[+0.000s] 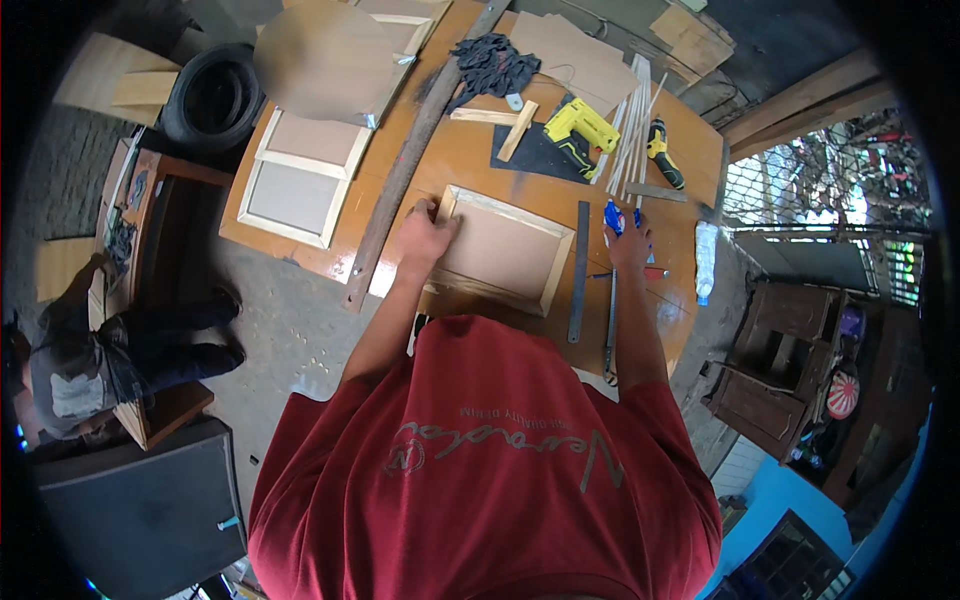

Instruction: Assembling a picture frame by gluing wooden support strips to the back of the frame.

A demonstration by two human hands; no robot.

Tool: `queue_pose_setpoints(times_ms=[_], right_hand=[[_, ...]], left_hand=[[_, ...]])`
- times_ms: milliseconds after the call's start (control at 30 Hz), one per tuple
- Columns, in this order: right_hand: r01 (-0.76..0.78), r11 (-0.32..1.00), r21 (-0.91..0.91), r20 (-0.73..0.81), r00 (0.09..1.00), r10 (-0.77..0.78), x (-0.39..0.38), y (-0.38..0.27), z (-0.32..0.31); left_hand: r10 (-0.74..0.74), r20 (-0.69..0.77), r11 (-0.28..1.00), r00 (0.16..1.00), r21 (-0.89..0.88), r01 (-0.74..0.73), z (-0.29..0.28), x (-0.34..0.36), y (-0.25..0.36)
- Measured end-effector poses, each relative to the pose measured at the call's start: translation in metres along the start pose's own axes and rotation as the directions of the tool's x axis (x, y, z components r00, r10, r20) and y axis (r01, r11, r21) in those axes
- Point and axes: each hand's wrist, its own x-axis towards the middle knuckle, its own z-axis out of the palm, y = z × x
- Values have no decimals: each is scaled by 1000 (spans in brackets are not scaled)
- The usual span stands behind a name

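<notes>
A shallow wooden frame with a brown backing board (505, 248) lies on the table right in front of me. My left hand (428, 237) grips its left edge, fingers curled over the wood. Farther right, my right hand (628, 246) is closed around a blue tool (613, 214), whose kind is mostly hidden by the fingers. Between the frame and that hand lies a dark flat metal ruler (579, 272). A thin metal rod (611, 320) runs below my right hand, and a small red-ended item (655, 273) sits beside it.
A long wooden bar (405, 180) crosses the table, with another frame (300, 175) left of it. Farther back are a yellow power tool (580, 135), a yellow-black drill (663, 155), thin wooden strips (632, 120) and a dark cloth (492, 68). Another person (90, 350) works at the left.
</notes>
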Motion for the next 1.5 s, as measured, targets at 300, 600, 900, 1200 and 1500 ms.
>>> queue_pose_setpoints(times_ms=[300, 600, 900, 1200, 1500], right_hand=[[73, 962, 263, -277, 961, 3, -12, 0, 10], [279, 845, 456, -637, 766, 91, -17, 15, -4], [304, 276, 912, -408, 741, 533, -33, 9, -36], [223, -569, 792, 41, 909, 414, -78, -36, -109], [153, -62, 986, -155, 987, -32, -148, -100, -184]], left_hand=[[33, -101, 996, 994, 89, -24, 8, 4, 1], [73, -107, 996, 992, 63, -66, 11, 13, -16], [74, -220, 980, 973, -165, -112, -27, 4, -5], [231, -416, 675, 880, -583, -453, -53, -16, 7], [539, 107, 433, 836, -886, -166, -89, -74, 116]])
